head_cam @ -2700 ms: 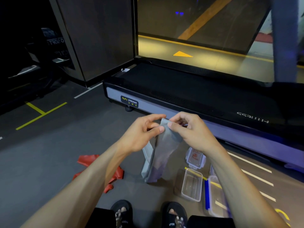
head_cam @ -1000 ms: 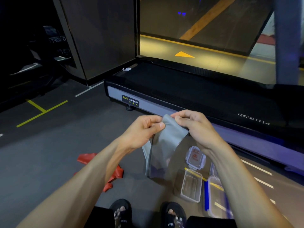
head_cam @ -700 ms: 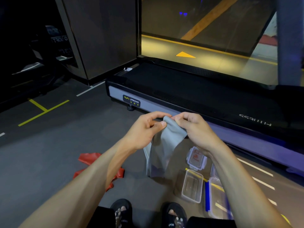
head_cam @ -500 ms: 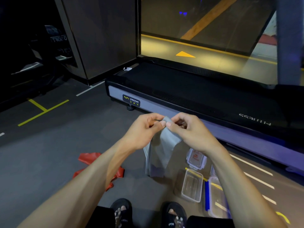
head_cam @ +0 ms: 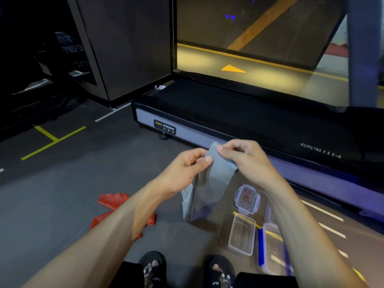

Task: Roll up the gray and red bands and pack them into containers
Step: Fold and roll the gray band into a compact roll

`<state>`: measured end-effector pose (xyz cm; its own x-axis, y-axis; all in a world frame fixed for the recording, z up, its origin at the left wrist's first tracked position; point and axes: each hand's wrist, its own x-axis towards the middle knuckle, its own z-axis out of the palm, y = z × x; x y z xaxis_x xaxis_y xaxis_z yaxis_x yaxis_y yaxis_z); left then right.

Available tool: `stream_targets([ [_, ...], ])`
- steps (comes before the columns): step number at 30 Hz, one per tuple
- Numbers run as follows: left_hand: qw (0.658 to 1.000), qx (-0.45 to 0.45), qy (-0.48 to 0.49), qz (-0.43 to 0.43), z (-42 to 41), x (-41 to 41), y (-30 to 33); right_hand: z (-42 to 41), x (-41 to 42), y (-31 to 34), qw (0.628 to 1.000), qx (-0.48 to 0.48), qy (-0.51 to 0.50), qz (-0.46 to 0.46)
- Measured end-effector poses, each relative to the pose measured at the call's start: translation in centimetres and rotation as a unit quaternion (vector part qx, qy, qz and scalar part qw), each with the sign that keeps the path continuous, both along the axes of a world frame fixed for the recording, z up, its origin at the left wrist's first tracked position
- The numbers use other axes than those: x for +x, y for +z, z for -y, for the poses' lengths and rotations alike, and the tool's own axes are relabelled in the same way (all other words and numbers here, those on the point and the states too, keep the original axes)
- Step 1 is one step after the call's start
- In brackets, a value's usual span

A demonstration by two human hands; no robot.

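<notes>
While the left hand [head_cam: 182,170] pinched one top corner of the gray band [head_cam: 209,183] between thumb and curled fingers, the right hand [head_cam: 247,161] pinched the other corner just beside it, so the band's upper edge was bunched between the two hands. The rest of the band hung down loose and flat in front of the person's knees, its lower end reaching toward the floor [head_cam: 62,194]. No roll showed in it yet; at most the first turn was being started at the top edge, and I judged the rolling of this band to be barely begun.

Further out to the left, the red band [head_cam: 113,201] lay crumpled on the floor, partly behind the left forearm, untouched and not rolled. To the right, a small clear container [head_cam: 242,235] stood open and held nothing, with its lid [head_cam: 247,199] lying just beyond it. A larger clear container [head_cam: 272,248] with a blue clip lay beside it, partly hidden by the right forearm; whether anything was in it could not be told. Beyond the hands stood a treadmill [head_cam: 228,119].

Counted: two bands, one gray and one red; two containers plainly seen; one loose lid. Both rolls and both packings were left to do.
</notes>
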<state>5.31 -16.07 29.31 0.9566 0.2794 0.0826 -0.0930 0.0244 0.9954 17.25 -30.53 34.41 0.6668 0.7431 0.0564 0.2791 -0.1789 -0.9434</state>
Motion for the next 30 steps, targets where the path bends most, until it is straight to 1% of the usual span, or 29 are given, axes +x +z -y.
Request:
stream_targets([
  [4,1.0,0.022,-0.005,-0.013,0.0,-0.1,0.4,0.3,0.3,0.0,1.0,0.002,0.001,-0.001],
  [11,1.0,-0.006,-0.019,-0.005,-0.5,-0.3,0.7,0.8,0.9,0.2,0.993,0.025,0.039,0.111],
  [14,1.0,-0.013,-0.002,-0.005,-0.3,-0.2,0.9,1.0,1.4,0.9,0.991,0.017,0.05,0.125],
  [16,1.0,-0.003,0.011,0.002,-0.2,-0.2,1.2,1.1,1.7,1.4,0.992,0.012,0.052,0.112],
  [19,1.0,0.017,0.019,0.012,-0.5,-0.2,1.3,1.1,1.7,1.7,0.997,0.011,0.049,0.066],
  [22,1.0,0.016,0.017,0.012,-0.9,-0.3,1.6,1.0,1.2,1.5,0.999,0.034,0.038,-0.01],
  [24,1.0,0.016,0.015,0.012,-0.9,-0.4,1.9,0.9,0.8,1.4,0.995,0.064,0.026,-0.069],
  [26,1.0,0.016,0.017,0.014,-0.8,-0.6,2.2,0.9,0.2,1.3,0.99,0.09,0.017,-0.107],
  [30,0.999,0.026,0.022,0.022,-0.6,-0.9,2.6,0.9,-0.6,0.9,0.99,0.1,0.027,-0.097],
])
